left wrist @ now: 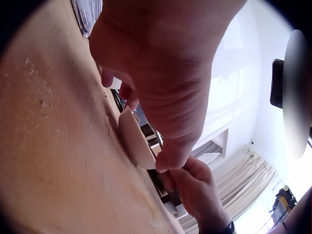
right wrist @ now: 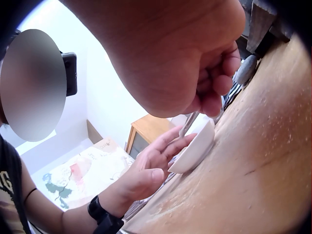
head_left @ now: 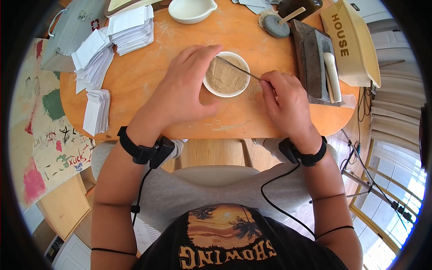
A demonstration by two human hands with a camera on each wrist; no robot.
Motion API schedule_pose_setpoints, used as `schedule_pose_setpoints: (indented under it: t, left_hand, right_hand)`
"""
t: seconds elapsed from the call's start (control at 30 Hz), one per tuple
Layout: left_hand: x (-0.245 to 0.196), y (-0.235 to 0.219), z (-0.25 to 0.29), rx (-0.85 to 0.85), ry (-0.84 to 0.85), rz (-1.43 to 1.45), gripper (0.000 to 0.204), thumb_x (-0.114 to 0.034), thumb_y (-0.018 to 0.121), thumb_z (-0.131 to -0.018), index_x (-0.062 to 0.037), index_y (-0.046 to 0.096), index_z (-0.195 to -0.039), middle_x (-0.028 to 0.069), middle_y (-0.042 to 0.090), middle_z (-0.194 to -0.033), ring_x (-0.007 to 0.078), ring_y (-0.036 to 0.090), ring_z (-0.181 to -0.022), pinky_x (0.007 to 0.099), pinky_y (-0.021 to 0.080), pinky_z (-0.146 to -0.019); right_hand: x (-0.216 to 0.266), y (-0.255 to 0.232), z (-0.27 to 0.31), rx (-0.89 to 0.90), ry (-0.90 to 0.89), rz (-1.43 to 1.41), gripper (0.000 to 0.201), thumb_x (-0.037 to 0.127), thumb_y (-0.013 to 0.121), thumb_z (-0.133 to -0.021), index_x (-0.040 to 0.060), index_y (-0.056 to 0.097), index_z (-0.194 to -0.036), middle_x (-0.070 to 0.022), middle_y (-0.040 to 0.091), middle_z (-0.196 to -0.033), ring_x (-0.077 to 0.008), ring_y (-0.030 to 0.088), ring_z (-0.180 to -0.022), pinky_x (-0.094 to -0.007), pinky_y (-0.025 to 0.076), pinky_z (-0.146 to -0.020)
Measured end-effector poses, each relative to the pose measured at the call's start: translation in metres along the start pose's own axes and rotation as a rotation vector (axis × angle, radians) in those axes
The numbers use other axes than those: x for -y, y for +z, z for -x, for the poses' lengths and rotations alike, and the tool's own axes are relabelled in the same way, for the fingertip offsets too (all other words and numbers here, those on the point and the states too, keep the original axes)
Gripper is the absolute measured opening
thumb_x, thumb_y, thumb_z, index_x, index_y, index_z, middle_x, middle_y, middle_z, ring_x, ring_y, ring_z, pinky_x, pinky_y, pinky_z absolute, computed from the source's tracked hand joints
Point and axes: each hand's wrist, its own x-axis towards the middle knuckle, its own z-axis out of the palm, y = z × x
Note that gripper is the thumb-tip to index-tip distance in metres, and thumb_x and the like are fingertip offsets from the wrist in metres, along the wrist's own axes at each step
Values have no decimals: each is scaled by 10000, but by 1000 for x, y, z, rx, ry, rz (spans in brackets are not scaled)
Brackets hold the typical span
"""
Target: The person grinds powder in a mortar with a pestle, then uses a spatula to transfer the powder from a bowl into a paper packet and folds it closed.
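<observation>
A small white bowl (head_left: 228, 94) of beige powder (head_left: 230, 81) sits near the table's front edge. My left hand (head_left: 183, 85) curves loosely about its left side, fingers by the far rim and thumb apart in front. In the right wrist view the left hand's fingers (right wrist: 168, 141) lie fairly straight behind the bowl (right wrist: 195, 148). My right hand (head_left: 286, 99), at the bowl's right, pinches the handle of a thin metal utensil (head_left: 243, 71) between thumb and fingers. The utensil slants across the rim, its far end over the powder by the left fingertips.
Stacks of folded white paper (head_left: 132, 31) lie at the left, beside a grey metal case (head_left: 74, 33). A white spouted bowl (head_left: 192, 11) stands at the back. On the right are a round grey stone with a stick (head_left: 275, 27), dark slabs (head_left: 310, 67) and a cream HOUSE box (head_left: 355, 49).
</observation>
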Motion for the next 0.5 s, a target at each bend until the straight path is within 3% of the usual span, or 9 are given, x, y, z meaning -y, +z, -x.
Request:
schedule_pose_setpoints:
  t: [0.17, 0.5]
  left_hand:
    - [-1, 11, -2, -49, -122, 53, 1125, -257, 1030, -704, -56, 463, -1654, 171, 640, -1523, 400, 543, -1456, 505, 459, -1231]
    - [1, 7, -6, -32, -100, 11, 1154, -307, 1042, -693, -64, 461, -1660, 127, 705, -1485, 369, 566, -1444, 508, 443, -1240]
  right_hand:
    - [0, 1, 0, 8, 1, 3, 26, 60, 725, -997, 50, 707, -1013, -163, 724, -842, -403, 700, -820, -511, 537, -775]
    - [-1, 2, -1, 8, 19, -8, 35, 73, 723, -1012, 48, 699, -1013, -165, 729, -850, -411, 704, -833, -518, 537, -784]
